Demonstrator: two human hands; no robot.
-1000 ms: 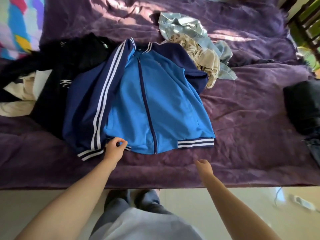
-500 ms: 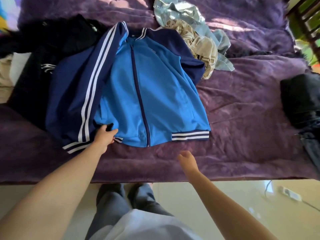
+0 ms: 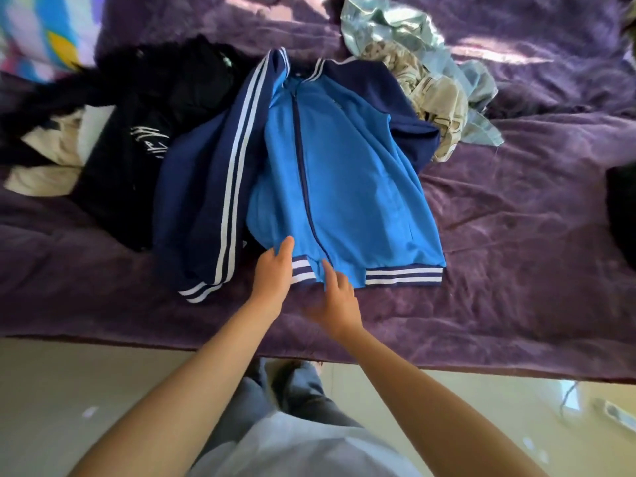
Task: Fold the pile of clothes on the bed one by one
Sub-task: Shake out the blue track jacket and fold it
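Forward, left hand (image 3: 273,273), right hand (image 3: 339,304), both touching jacket (image 3: 344,187) hem

sunlight falls on a purple blanket (image 3: 523,222); pale floor (image 3: 69,390) lies beside it.

Bare purple blanket (image 3: 516,270) right of the blue jacket (image 3: 344,184) offers room; black clothes (image 3: 130,166) crowd its left.

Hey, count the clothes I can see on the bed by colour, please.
Blue: 2, blue zip-up track jacket, crumpled pale blue garment.
Black: 2, black top with white lettering, black bundle at right edge.
Cream or beige: 2, cream cloth, beige patterned garment.
Total: 6 told apart; more may hide under the black top.
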